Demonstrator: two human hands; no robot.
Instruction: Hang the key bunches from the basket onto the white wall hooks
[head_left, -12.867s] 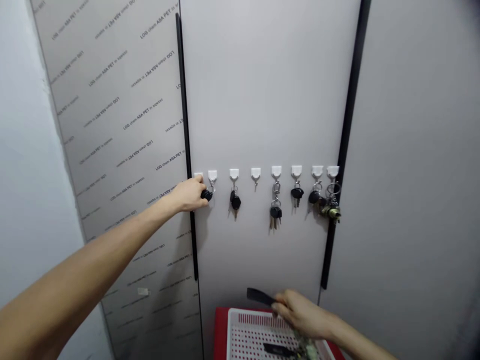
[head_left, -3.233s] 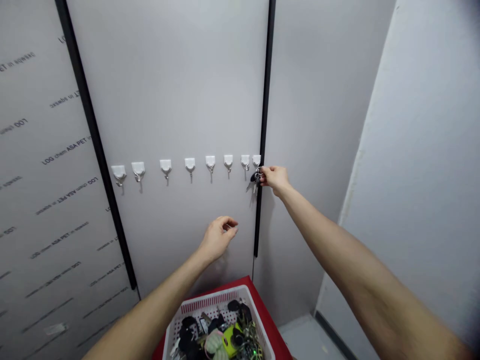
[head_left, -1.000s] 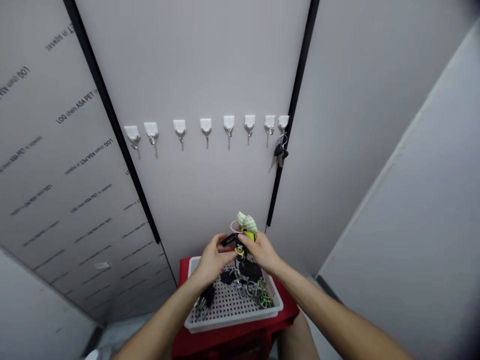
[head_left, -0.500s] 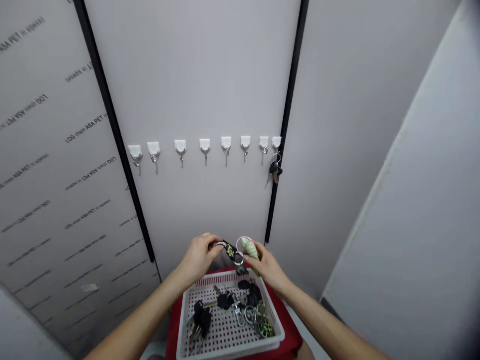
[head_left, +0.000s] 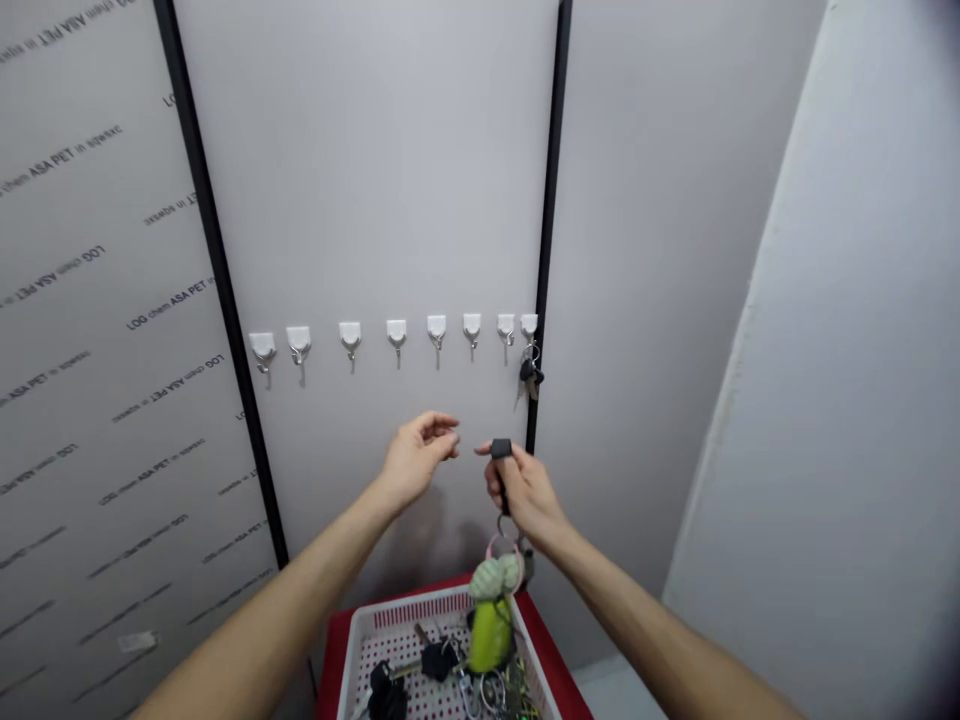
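My right hand grips the black strap of a keychain, with the strap looped over the index finger. Below the hand dangle a metal ring, a pink ring, a pale green knotted charm and a lime-green piece, over the basket's right part. My left hand is held up just left of it, fingers curved and apart, with nothing in it. The white perforated basket underneath has several black-headed keys and key rings in it.
A row of several white adhesive hooks runs across the grey wall panel. A bunch of keys hangs from the rightmost hook, by a black strip. The basket stands on a red surface. A white wall rises at right.
Both hands have risen above the basket towards the hooks. My left hand has let go of the strap; the keychain now hangs from my right hand. The view has shifted slightly.
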